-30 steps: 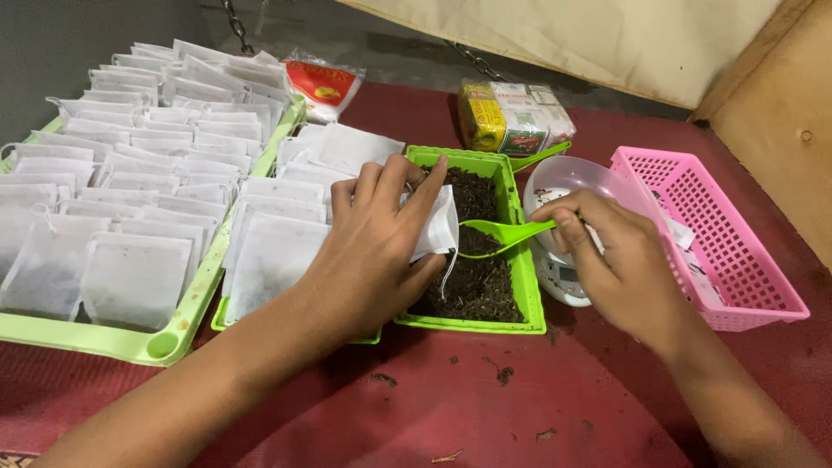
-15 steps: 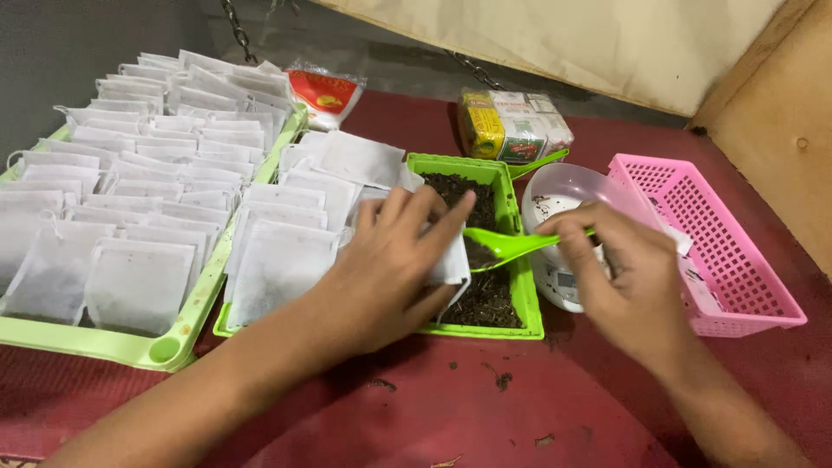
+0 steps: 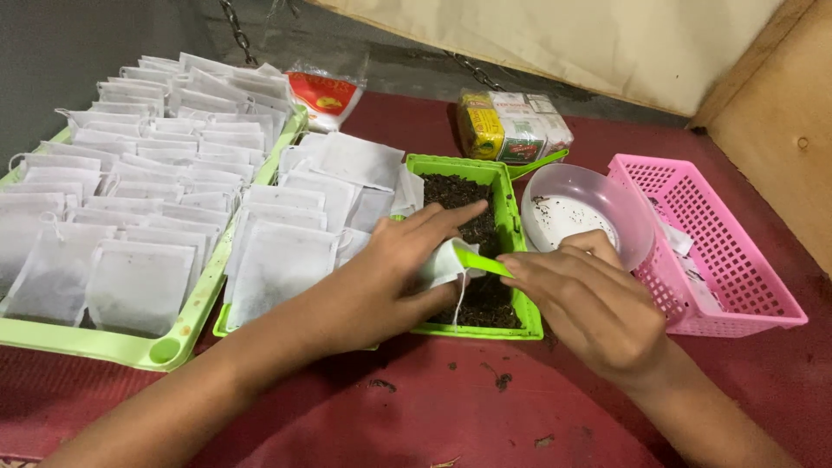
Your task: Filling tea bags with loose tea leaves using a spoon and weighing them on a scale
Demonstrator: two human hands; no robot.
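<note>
Left hand [image 3: 390, 273] pinching white bag [image 3: 440, 263] open over green tray [image 3: 520, 299], right hand [image 3: 589, 303] at 3 o'clock gripping green scoop [image 3: 481, 262], scoop tip hidden inside bag, handle covered by fingers

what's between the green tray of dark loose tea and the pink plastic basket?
In the head view, a round clear plastic bowl sits between the green tray of dark loose tea and the pink plastic basket, overlapping the basket's near edge.

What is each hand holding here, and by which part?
The left hand holds a small white filter bag by its side, mouth towards the scoop. The right hand holds a green scoop by its handle end, tip at the bag's opening.
</note>
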